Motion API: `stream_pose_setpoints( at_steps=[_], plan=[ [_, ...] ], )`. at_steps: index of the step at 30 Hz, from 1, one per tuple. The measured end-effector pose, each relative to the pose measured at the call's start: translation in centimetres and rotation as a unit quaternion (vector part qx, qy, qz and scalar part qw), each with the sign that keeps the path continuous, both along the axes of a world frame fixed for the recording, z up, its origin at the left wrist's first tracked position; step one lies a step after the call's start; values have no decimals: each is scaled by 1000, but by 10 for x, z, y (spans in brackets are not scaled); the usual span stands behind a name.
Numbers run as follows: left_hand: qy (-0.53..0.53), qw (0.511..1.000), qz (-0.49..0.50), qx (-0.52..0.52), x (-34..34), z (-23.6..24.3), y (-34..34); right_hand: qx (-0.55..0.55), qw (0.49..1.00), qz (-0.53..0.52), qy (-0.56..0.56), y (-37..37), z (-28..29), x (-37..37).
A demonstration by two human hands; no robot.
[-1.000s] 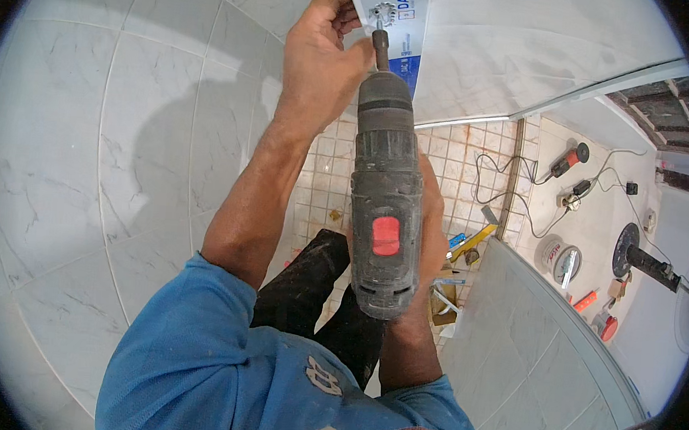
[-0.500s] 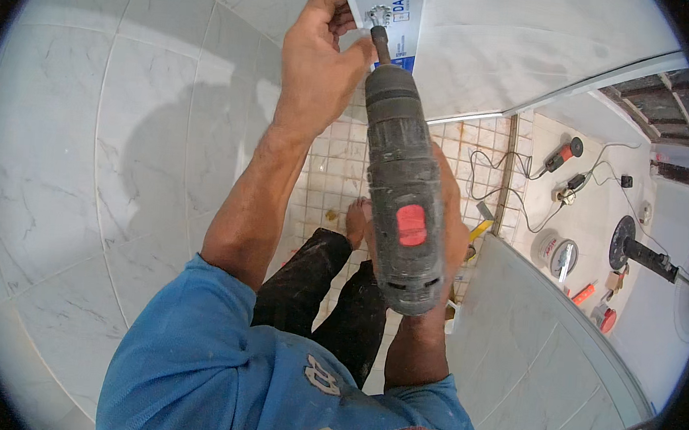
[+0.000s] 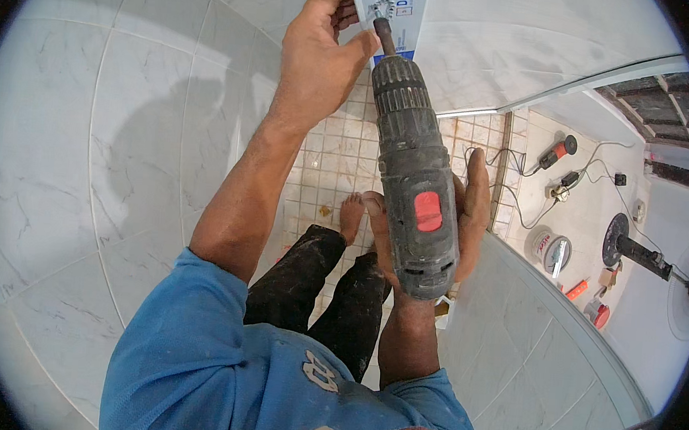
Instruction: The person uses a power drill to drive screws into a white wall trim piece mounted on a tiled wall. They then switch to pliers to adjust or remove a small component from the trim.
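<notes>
A bulky black-and-grey plastic power drill with a red oblong patch on top [image 3: 416, 168] is held in the right hand [image 3: 474, 220], the thumb seen along its left side and the fingers along its right; the grip is clamped on the drill from below, though its handle is hidden by the body. The drill is tilted slightly to the left and pointed away from the shirt, and its dark cylindrical bit holder [image 3: 385, 36] is brought up to a small silvery metal piece with a jagged round edge [image 3: 382, 8] on a narrow white-and-blue printed panel [image 3: 411, 32]. Whether the two are touching cannot be told.

The left hand [image 3: 316, 73] is placed at the panel's left edge with its fingers bent and its thumb near the bit holder; how firmly the panel is gripped cannot be told. Below, a bare foot [image 3: 351, 217] is set on a stained floor of small square cream tiles [image 3: 324, 170]. At the right, a red-and-black angle grinder [image 3: 556, 153] is seen lying well apart from a round pale bucket [image 3: 537, 244], across which a flat metal tool [image 3: 559, 258] is laid
</notes>
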State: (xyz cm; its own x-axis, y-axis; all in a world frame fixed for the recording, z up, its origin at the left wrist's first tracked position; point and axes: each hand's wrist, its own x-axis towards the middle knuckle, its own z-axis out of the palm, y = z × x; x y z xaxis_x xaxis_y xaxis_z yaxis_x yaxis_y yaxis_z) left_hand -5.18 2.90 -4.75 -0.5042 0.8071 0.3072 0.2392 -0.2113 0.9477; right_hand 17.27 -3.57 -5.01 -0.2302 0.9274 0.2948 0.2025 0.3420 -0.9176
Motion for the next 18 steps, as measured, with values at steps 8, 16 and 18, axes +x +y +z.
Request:
stream_pose_setpoints(
  at_steps=[8, 16, 18],
  plan=[
    [-25, 1000, 7, -16, 5, 2, -3, 7, 998, 15, -53, 4, 3, 8],
    [-33, 999, 6, -25, 14, 13, -10, -74, 995, 74, 10, -5, 1, 1],
    [86, 994, 25, -69, 8, 18, -16, -144, 983, 115, -4, 0, -4, 6]
  ],
)
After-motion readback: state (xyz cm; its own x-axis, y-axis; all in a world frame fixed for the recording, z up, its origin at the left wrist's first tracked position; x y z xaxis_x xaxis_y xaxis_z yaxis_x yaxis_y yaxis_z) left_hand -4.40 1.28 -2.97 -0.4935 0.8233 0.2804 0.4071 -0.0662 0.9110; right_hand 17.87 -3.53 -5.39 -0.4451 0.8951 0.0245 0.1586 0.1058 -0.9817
